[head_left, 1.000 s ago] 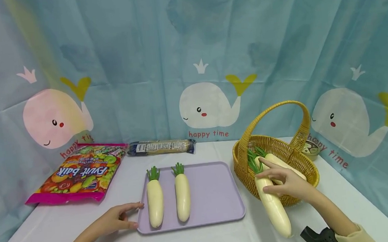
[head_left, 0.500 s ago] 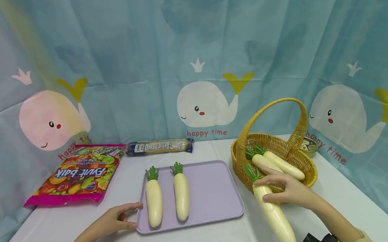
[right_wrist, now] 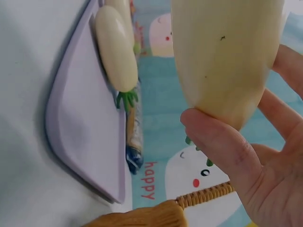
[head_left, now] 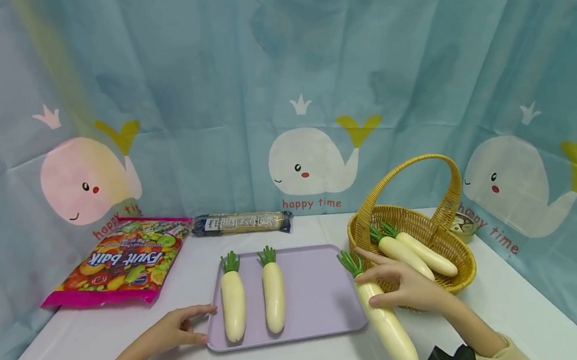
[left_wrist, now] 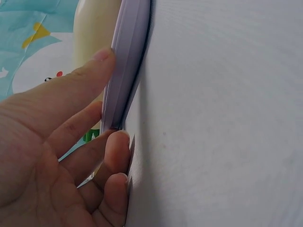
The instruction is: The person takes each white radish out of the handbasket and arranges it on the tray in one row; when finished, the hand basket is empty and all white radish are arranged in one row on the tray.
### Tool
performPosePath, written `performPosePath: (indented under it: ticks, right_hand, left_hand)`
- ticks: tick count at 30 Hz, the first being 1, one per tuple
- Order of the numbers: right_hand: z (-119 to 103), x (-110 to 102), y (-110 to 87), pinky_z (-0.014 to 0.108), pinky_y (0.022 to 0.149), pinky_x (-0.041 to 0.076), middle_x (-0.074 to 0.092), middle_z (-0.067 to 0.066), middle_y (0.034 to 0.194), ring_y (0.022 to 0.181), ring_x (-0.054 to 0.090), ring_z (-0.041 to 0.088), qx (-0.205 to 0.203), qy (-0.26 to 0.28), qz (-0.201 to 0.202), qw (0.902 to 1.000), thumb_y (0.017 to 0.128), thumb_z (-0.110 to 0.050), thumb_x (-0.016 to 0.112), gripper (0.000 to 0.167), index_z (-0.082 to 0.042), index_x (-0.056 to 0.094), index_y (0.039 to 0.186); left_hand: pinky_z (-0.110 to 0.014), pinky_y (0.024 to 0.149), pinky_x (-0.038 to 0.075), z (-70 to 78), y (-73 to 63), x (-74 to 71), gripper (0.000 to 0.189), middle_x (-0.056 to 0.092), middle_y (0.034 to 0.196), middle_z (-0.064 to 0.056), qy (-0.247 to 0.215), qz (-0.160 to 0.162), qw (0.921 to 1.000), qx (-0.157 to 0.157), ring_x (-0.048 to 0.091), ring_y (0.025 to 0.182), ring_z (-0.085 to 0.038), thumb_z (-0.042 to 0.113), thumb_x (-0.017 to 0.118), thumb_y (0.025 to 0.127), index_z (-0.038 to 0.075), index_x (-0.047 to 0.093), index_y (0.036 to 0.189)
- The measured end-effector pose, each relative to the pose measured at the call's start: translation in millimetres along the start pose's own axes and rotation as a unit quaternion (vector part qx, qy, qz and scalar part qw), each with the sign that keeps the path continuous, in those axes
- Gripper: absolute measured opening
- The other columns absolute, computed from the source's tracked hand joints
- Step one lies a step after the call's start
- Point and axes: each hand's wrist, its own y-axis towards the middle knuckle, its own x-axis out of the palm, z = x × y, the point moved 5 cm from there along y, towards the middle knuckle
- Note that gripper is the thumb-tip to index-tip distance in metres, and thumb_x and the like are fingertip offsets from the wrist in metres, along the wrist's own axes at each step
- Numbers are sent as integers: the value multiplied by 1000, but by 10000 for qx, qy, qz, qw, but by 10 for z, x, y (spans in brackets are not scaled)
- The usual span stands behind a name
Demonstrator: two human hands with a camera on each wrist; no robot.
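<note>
In the head view, the right hand [head_left: 404, 289] holds a white radish [head_left: 383, 319] in the air, between the purple tray [head_left: 317, 290] and the wicker basket [head_left: 409, 232]. Fingers and thumb are curled around the upper part of the radish. Its long axis runs from 11 o'clock, where the green top almost reaches the right rim of the tray, to 5 o'clock, where the pale tip is low near the person. Two radishes lie on the left half of the tray; the free space is at 9 o'clock from the held one. The left hand [head_left: 178, 330] is at the left rim of the tray — well apart from the held radish.

In the left wrist view, the thumb [left_wrist: 90, 71] and the fingers pinch the tray rim [left_wrist: 124, 75] between them, not wide.

In the right wrist view, the thumb [right_wrist: 222, 146] presses on the radish [right_wrist: 227, 52] — the fingers wrap behind it, and the tray [right_wrist: 80, 137] lies at 9 o'clock.
</note>
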Motion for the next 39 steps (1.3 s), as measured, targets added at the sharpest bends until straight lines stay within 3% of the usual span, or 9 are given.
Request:
performPosePath:
  ticks: [9, 13, 17, 20, 26, 36, 39]
  right_hand:
    - [104, 92, 262, 35, 91, 34, 21, 8, 144, 126, 23, 33, 434, 14, -32, 9991, 80, -20, 69, 32, -11, 64, 110]
    - [146, 188, 452, 43, 92, 31, 22, 5, 144, 128, 21, 28, 512, 101, 2, 9986, 78, -23, 70, 34, -11, 65, 109]
    - [191, 296, 660, 42, 90, 34, 22, 7, 143, 125, 29, 29, 387, 187, 35, 9991, 77, -21, 71, 33, -11, 65, 108]
    - [215, 370, 785, 37, 83, 42, 21, 8, 144, 118, 38, 31, 457, 345, -10, 9984, 77, -20, 71, 34, -9, 65, 109]
    - [287, 484, 966, 36, 60, 49, 16, 6, 146, 110, 47, 32, 986, 877, -68, 9912, 78, -21, 71, 38, -7, 63, 112]
    - [447, 656, 1123, 36, 60, 49, 13, 7, 146, 106, 50, 27, 1318, 1259, 23, 9832, 78, -26, 71, 41, -9, 62, 114]
    - [466, 710, 1184, 35, 59, 49, 14, 9, 146, 103, 51, 26, 1297, 1064, 53, 9858, 77, -28, 71, 41, -10, 63, 113]
  left_hand:
    - [-20, 48, 32, -30, -13, 22, 56, 47, 69, 0, -18, -11, 10000, -9, 38, 53, -4, 22, 69, 79, -7, 48, 122]
    - [-20, 48, 32, -35, -19, 18, 56, 46, 72, -2, -14, -4, 10000, -34, 38, 53, -4, 22, 69, 79, -7, 48, 122]
    - [-20, 49, 32, -30, -8, 10, 57, 46, 74, -3, -54, 26, 9999, -106, 38, 54, -5, 22, 69, 79, -6, 48, 123]
    - [-20, 49, 32, -27, 6, 12, 57, 47, 74, -4, -101, 34, 9998, -150, 38, 54, -5, 23, 69, 78, -4, 49, 124]
    - [-20, 48, 32, -16, 0, 16, 57, 47, 69, -1, -34, 45, 9999, -148, 38, 54, -5, 23, 70, 78, -5, 49, 123]
    - [-20, 49, 32, -9, -1, 13, 57, 47, 69, -1, 4, 64, 9998, -167, 38, 54, -6, 24, 70, 77, -4, 50, 123]
    - [-21, 49, 32, -13, -6, -1, 57, 47, 67, -1, 9, 80, 9998, -204, 39, 54, -6, 24, 70, 77, -4, 50, 123]
